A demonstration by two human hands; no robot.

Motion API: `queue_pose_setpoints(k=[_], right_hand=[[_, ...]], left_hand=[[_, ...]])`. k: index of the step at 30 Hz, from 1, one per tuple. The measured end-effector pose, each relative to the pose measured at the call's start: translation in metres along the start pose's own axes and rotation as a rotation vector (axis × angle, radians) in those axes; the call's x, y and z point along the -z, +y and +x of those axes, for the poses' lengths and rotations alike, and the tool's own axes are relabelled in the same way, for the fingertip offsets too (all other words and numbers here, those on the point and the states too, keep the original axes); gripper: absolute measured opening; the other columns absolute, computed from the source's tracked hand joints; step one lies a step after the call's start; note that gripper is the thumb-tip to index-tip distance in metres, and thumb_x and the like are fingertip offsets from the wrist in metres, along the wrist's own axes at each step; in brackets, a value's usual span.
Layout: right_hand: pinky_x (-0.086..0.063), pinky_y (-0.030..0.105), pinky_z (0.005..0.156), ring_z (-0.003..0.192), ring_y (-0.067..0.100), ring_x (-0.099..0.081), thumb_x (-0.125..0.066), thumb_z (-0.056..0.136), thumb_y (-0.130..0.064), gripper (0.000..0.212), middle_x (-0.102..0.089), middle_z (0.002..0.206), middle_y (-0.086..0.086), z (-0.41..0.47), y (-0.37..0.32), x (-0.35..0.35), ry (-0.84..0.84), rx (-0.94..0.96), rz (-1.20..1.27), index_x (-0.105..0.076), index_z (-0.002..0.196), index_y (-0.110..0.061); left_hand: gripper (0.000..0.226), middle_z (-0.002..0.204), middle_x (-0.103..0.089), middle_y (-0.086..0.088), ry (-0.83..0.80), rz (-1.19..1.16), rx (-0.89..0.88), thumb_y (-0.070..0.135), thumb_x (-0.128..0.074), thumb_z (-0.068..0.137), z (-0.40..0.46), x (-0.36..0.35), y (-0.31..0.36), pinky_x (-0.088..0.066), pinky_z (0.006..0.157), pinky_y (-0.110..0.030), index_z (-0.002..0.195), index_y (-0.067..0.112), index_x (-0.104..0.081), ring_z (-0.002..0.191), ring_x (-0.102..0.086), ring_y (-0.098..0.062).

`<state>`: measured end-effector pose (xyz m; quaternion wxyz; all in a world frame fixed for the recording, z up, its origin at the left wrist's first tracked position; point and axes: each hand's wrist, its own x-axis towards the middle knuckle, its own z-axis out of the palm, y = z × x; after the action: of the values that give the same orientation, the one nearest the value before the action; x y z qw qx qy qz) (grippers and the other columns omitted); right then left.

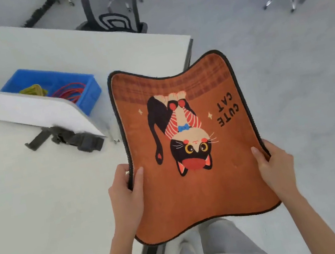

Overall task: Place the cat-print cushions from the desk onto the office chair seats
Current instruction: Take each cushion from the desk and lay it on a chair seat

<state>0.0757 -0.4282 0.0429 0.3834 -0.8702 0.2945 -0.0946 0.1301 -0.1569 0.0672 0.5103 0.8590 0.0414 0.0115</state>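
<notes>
Left hand and right hand each pinching a side edge of the cat-print cushion, thumbs on top. Cushion held level between them, lifted past the tabletop edge. Carrying step, probably; next, lowering onto an office chair seat.

The orange cat-print cushion, black-trimmed, is held face up just beyond the counter edge, its cat and "CUTE CAT" lettering upside down. An office chair stands beyond, seat seemingly hidden.
</notes>
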Motion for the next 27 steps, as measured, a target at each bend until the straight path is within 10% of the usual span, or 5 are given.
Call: queue_pose_setpoints(k=[9,27], right_hand=[[-0.038,0.025,0.073,0.075,0.017,-0.052,-0.048,0.093,-0.014,0.026,-0.07,0.102,0.011,0.102,0.091,0.049,0.188,-0.254,0.016,-0.062,0.113,-0.008],[-0.041,0.023,0.071,0.084,0.028,-0.065,-0.048,0.093,-0.016,0.028,-0.072,0.1,0.009,0.545,0.058,0.074,0.054,-0.078,-0.052,-0.061,0.117,-0.01]], left_hand=[[0.017,0.07,-0.055,0.001,-0.249,0.062,-0.087,0.024,-0.051,0.091,0.095,-0.17,0.059,-0.04,0.056,-0.021,0.084,0.009,-0.05,0.064,-0.053,-0.011],[0.014,0.08,-0.061,-0.006,-0.076,-0.034,0.057,0.025,-0.051,0.091,0.389,-0.412,0.189,-0.046,0.062,-0.031,0.079,0.021,-0.048,0.073,-0.059,-0.022]])
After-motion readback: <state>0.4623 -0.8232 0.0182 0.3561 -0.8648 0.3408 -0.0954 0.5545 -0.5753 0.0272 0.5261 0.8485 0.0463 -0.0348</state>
